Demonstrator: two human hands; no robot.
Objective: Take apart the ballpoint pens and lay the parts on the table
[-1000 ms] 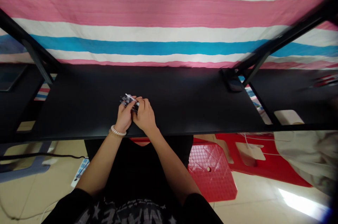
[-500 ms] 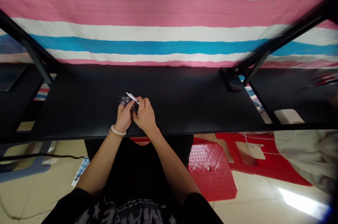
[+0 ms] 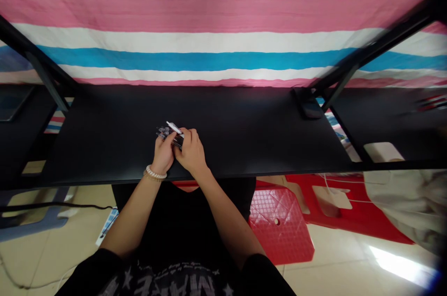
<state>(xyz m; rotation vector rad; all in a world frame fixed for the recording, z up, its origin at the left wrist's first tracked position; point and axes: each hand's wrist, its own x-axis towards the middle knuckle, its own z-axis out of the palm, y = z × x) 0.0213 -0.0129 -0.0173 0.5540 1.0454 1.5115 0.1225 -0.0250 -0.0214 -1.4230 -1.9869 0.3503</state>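
Note:
My left hand (image 3: pixel 163 153) and my right hand (image 3: pixel 190 149) meet over the black table (image 3: pixel 251 133), left of its middle and near the front edge. Between them is a bundle of pens (image 3: pixel 163 132), with clear and dark ends sticking out to the left. A white pen (image 3: pixel 174 127) lies slantwise on the far side of the bundle, its tip pointing up and left. The fingers of both hands are wrapped round the pens and hide most of their length. A pale coiled band circles my left wrist.
A dark phone-like object (image 3: pixel 310 109) lies at the table's back right corner. Black slanted frame bars (image 3: pixel 370 51) rise at both ends. A striped cloth (image 3: pixel 223 12) hangs behind. Red stools (image 3: pixel 279 226) stand below the front edge. Red and white items (image 3: pixel 433 102) lie far right.
Both hands stay in nearly the same place round the pens. The clear pen ends have shifted very slightly to the left.

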